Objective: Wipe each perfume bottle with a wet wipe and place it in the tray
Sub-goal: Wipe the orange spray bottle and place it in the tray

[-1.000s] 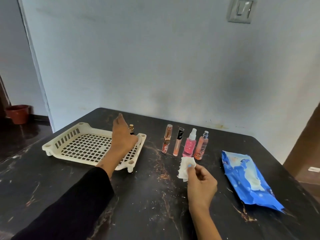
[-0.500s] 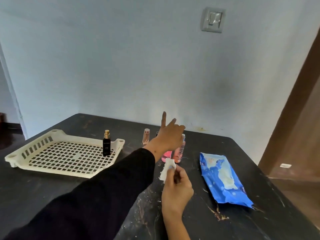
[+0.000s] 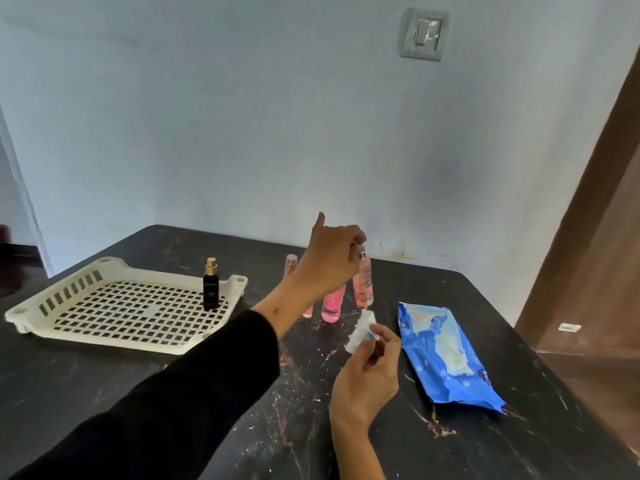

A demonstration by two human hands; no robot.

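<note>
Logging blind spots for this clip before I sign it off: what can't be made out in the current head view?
- Bottle with the rose cap: the left hand and forearm cover its body.
- Slim bottle: only its base shows below the wrist.
- Orange bottle: the fingers hide its cap, and whether it is lifted off the table is unclear.
- Black bottle label: too small to read.
- Wipes pack print: blurred.

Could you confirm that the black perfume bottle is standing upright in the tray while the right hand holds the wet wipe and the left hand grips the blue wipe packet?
Not quite: the head view shows the left hand gripping the top of the orange perfume bottle, not the blue wipe packet. The black perfume bottle does stand upright in the tray, and the right hand holds the wet wipe.
</note>
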